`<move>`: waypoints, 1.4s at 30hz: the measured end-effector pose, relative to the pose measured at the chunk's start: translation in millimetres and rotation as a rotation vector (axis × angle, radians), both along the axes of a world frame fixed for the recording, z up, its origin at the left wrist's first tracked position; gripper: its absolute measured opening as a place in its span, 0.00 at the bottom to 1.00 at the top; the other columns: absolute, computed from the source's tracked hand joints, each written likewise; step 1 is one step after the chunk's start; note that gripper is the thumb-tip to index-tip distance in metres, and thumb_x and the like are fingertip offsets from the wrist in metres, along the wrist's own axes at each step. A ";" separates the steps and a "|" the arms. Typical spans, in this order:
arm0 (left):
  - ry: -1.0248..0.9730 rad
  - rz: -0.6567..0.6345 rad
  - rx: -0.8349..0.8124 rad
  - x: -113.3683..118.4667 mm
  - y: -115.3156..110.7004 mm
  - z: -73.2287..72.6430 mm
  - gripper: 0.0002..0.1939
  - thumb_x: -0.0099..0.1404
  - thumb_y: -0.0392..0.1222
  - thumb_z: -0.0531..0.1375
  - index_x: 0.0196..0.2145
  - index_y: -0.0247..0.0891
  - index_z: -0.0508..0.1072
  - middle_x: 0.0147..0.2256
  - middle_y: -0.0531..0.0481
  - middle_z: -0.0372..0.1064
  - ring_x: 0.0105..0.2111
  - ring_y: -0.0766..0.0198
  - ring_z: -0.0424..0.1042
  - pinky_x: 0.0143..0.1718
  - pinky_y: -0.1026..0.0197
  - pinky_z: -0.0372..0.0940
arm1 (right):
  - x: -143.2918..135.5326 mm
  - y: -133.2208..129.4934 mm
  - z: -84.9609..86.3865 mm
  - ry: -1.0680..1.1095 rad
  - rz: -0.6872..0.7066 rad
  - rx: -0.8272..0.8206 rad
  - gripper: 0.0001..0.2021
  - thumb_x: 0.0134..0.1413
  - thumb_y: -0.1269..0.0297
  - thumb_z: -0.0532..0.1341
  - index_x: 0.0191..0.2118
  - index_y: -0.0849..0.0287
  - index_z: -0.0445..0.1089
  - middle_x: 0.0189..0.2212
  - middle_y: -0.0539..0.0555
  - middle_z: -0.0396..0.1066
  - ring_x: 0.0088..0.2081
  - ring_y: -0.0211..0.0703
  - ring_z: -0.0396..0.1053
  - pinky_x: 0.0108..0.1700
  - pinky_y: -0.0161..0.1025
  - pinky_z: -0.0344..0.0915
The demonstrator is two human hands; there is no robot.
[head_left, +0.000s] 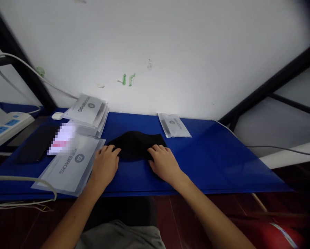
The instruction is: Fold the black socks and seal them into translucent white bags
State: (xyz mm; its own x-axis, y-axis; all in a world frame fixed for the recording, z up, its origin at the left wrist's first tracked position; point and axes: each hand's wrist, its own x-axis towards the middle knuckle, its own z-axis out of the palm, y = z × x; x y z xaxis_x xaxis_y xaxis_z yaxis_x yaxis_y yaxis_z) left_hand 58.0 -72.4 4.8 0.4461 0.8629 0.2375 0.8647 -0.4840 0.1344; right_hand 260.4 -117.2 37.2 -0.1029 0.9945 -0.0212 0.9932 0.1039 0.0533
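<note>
A black cloth item [136,143] lies on the blue table [209,159], in the middle near its front part. My left hand [105,164] rests at the cloth's left end, its fingers curled onto the edge. At the right end, my right hand [163,162] has its fingers bent over the fabric. Both hands are closed on the cloth, palms down; the thumbs are partly hidden. Left of my left hand lies a printed translucent bag [69,166].
Several stacked bags [86,110] stand at the back left, and one bag [174,125] lies at the back right. A dark phone [37,143], a white case [57,116] and a power strip [9,128] are at left. A cable [22,178] crosses the front left.
</note>
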 end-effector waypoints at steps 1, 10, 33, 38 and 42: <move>-0.006 0.012 0.014 -2.5 -1.3 1.3 0.17 0.64 0.32 0.51 0.47 0.39 0.74 0.47 0.42 0.71 0.47 0.50 0.68 0.46 0.47 0.64 | 6.7 -0.5 0.5 -0.022 -0.024 -0.002 0.14 0.52 0.74 0.58 0.45 0.59 0.70 0.43 0.61 0.71 0.46 0.54 0.66 0.47 0.48 0.61; -0.049 0.077 0.013 -7.4 -13.0 16.3 0.16 0.65 0.42 0.55 0.47 0.36 0.72 0.51 0.40 0.68 0.51 0.46 0.66 0.47 0.45 0.64 | 35.8 -3.2 10.5 -0.090 -0.157 -0.010 0.18 0.53 0.79 0.52 0.45 0.58 0.71 0.43 0.60 0.73 0.46 0.53 0.68 0.49 0.49 0.59; -0.100 0.208 0.067 -5.3 0.2 17.7 0.16 0.66 0.42 0.52 0.49 0.35 0.67 0.44 0.39 0.70 0.44 0.48 0.69 0.40 0.50 0.66 | 37.2 27.3 15.8 0.115 -0.075 -0.042 0.19 0.55 0.52 0.61 0.48 0.59 0.69 0.44 0.60 0.72 0.46 0.53 0.70 0.44 0.45 0.64; -0.066 0.106 0.058 -10.4 -12.1 20.8 0.20 0.65 0.46 0.55 0.52 0.35 0.66 0.47 0.39 0.68 0.47 0.47 0.67 0.43 0.48 0.65 | 27.1 5.5 16.2 0.042 0.011 -0.102 0.13 0.50 0.63 0.66 0.43 0.59 0.70 0.41 0.58 0.73 0.46 0.54 0.69 0.45 0.46 0.63; 0.012 0.073 -0.014 -7.7 -7.3 10.4 0.15 0.65 0.38 0.53 0.48 0.35 0.69 0.42 0.40 0.70 0.44 0.49 0.69 0.40 0.50 0.66 | 28.5 7.9 14.2 0.002 -0.007 -0.076 0.07 0.55 0.73 0.56 0.36 0.59 0.72 0.37 0.57 0.74 0.42 0.50 0.71 0.40 0.42 0.62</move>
